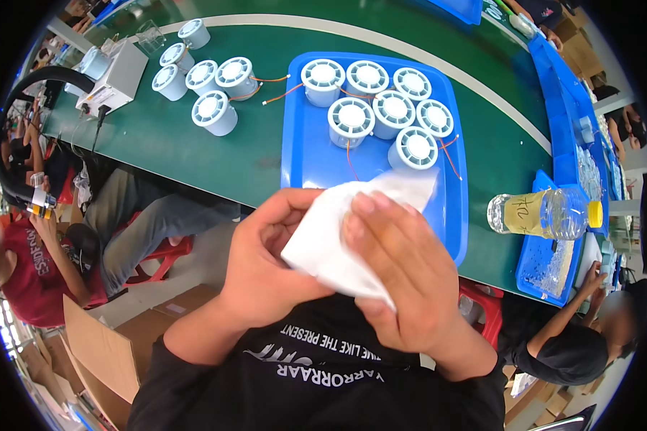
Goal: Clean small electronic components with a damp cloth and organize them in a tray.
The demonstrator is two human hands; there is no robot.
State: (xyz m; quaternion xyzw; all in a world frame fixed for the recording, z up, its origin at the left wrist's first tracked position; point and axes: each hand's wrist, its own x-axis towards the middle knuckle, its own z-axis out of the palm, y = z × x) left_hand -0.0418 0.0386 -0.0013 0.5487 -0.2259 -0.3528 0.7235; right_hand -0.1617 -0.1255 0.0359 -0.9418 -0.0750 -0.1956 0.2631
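My left hand (269,255) curls around a white cloth or wipe (327,237) in front of my chest. From the other side my right hand (406,269) presses the same cloth, its fingers laid together over the top. Whatever the cloth may cover is hidden. A loose corner of it fans out over the near part of a blue tray (302,165). In that tray stand several pale blue-white cylindrical units (351,118) with round slotted tops, some trailing thin orange wires.
More such units (214,111) stand on the green table (187,154), left of the tray. At right lies a clear bottle (546,214) with a yellow cap, near a small blue tray (550,269). A grey box (115,82) with a black hose is far left. Other people sit on both sides.
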